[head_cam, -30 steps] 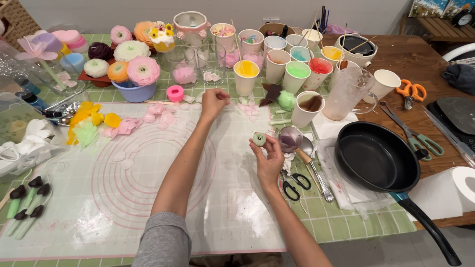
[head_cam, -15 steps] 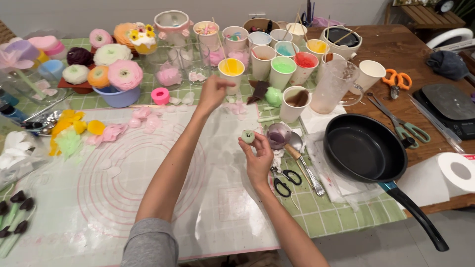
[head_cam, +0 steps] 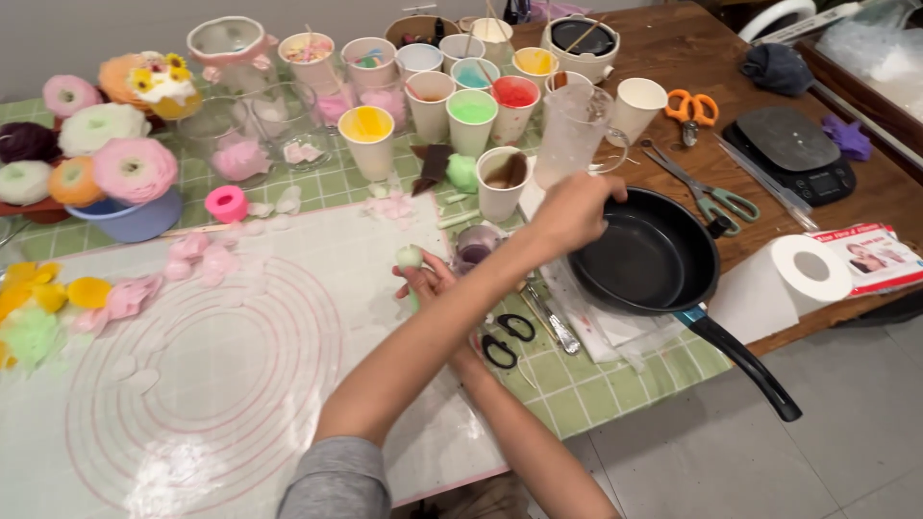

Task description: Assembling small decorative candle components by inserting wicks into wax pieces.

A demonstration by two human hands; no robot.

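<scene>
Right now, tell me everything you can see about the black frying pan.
The black frying pan is round, dark inside and looks empty, with a long black handle and a blue collar pointing toward the table's near right edge. It sits upright on white paper over the green checked cloth. The left hand, crossing over the right arm, rests at its far left rim.

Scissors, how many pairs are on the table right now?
3: orange-handled scissors by the scale, green-handled scissors beside the frying pan, and black-handled scissors near the right hand. Clutter may hide others.
</scene>
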